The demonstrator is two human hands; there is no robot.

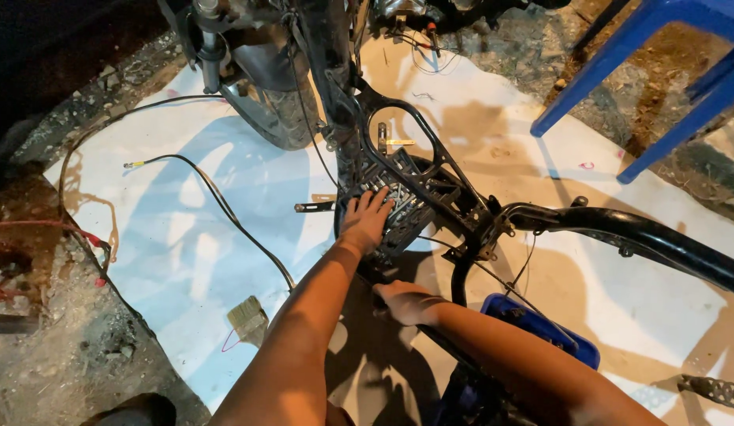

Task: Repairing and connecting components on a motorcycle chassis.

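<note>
Head view, looking down at a stripped black scooter frame (430, 177) lying on a white sheet (185, 237) spread over rough ground. Left hand (365, 221) rests palm down on the ribbed footboard (406, 207) at the middle of the frame, fingers (375, 201) spread open and flat, gripping nothing. Right hand (406, 302) sits lower, just beside the near edge of the frame, fingers curled down over a black part; whether they close around it, cannot tell. Frame position: centre of sheet, its tube (643, 237) running off to the right, front wheel (272, 102) and fork (207, 47) at the top. A black cable (225, 207) snakes across the sheet left of the footboard, apart from both hands. A paintbrush (247, 319) lies on the sheet near the left forearm, not touched. A blue crate (540, 331) sits beneath the right forearm. Legs of a blue stool (619, 71) stand at upper right, well apart from the hands. Red wire (75, 233) at the left edge, off the sheet.
</note>
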